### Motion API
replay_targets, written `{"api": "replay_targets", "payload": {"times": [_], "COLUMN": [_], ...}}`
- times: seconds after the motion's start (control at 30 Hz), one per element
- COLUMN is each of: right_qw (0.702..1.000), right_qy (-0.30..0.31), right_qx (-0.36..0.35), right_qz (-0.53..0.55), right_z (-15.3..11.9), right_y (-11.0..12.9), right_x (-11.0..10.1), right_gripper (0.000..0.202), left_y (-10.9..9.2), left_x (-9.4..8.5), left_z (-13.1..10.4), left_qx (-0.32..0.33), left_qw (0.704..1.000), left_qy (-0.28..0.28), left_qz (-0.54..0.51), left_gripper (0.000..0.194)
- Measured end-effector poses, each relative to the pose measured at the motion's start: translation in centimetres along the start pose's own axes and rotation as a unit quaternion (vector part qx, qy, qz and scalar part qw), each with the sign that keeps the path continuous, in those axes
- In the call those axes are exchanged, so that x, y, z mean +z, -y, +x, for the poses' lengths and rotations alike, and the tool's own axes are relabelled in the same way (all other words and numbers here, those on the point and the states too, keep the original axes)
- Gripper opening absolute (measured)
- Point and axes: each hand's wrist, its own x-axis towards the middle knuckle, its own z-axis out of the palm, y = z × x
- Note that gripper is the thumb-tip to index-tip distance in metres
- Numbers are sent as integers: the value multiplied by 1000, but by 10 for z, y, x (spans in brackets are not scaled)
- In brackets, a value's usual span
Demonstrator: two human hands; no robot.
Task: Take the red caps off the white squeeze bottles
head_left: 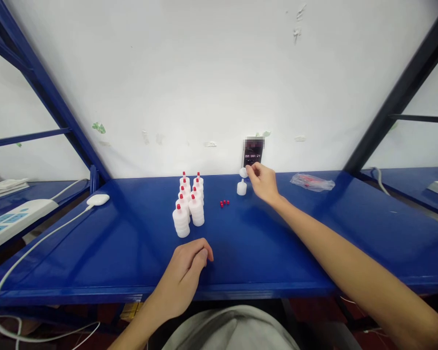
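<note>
My right hand [263,182] is pinched on a small white round piece [243,172], held just above a white bottle [241,188] that shows no red cap. Near the table's front edge, my left hand [190,270] rests with its fingers curled together; whether anything is inside is hidden. Several white bottles with red caps [196,211] stand upright in two rows beyond my left hand. Between these rows and the single bottle lie several small red caps [225,202] on the blue table [263,253].
A phone showing a timer [252,154] leans on the wall behind the single bottle. To the right lies a clear plastic bag [313,182] with red pieces. A white charger puck [98,200] with its cable and a power strip [14,221] are at the left.
</note>
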Motion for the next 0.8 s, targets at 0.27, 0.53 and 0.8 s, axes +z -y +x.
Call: {"api": "replay_targets", "payload": {"times": [0.27, 0.53, 0.8], "right_qw": [984, 980, 962], "right_qy": [126, 127, 222], "right_qx": [9, 23, -156], "right_qz": [-128, -151, -29], "right_z": [-8, -7, -34], "right_y": [-4, -6, 49], "right_x": [7, 6, -7], "right_gripper": [34, 33, 36], "left_y": [-1, 1, -1], "left_x": [0, 1, 3], "left_z": [0, 2, 1], "left_qx": [16, 26, -9], "left_qw": [1000, 1000, 1000], "left_qy": [10, -7, 4], "left_qz": [12, 15, -19], "left_gripper": [32, 33, 28]}}
